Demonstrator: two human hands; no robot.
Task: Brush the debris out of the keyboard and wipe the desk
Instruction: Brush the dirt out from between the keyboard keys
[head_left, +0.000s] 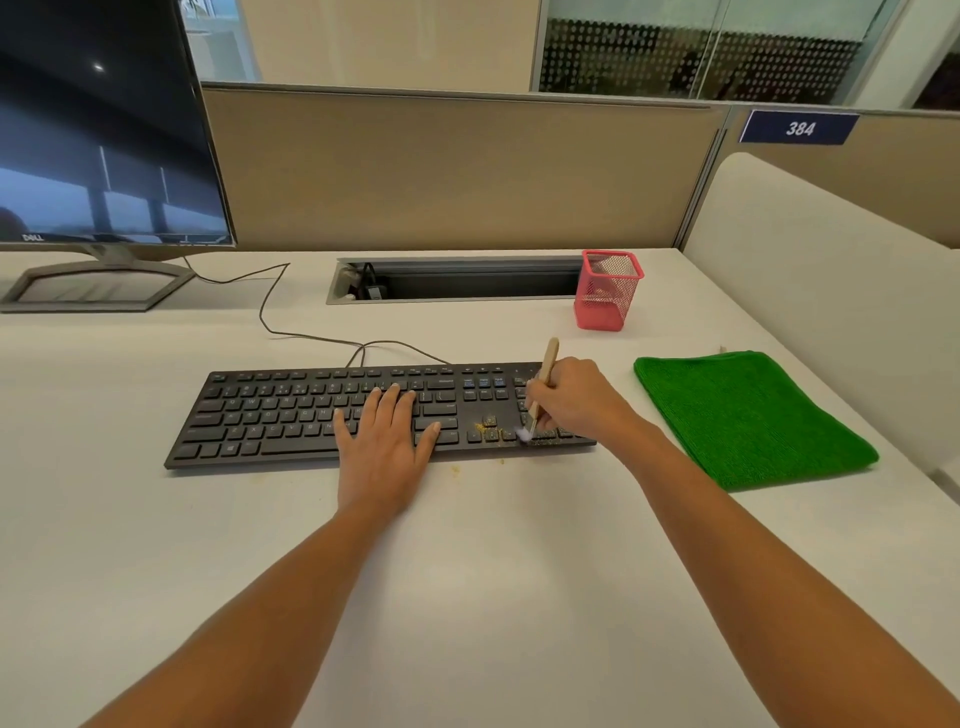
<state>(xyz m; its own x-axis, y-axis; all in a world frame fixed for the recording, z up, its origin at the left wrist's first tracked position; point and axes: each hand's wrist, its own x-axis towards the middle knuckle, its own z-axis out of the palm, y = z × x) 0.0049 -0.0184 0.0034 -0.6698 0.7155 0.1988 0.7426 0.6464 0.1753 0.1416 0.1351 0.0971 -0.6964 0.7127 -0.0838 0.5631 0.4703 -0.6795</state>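
Note:
A black keyboard (291, 415) lies across the white desk (467, 597). My left hand (384, 441) rests flat on its middle keys, fingers spread and straight. My right hand (571, 400) grips a small wooden-handled brush (548, 364), whose pale bristles touch the keys near the arrow cluster. Yellow crumbs (488, 431) lie among the keys there, and a few specks sit on the desk just in front of the keyboard. A folded green cloth (753, 415) lies flat to the right of the keyboard.
A red mesh pen cup (608, 291) stands behind the keyboard's right end, beside an open cable slot (467, 280). A monitor (104, 130) on its stand fills the back left; its cable runs to the keyboard. A beige partition walls the back and a low white divider the right.

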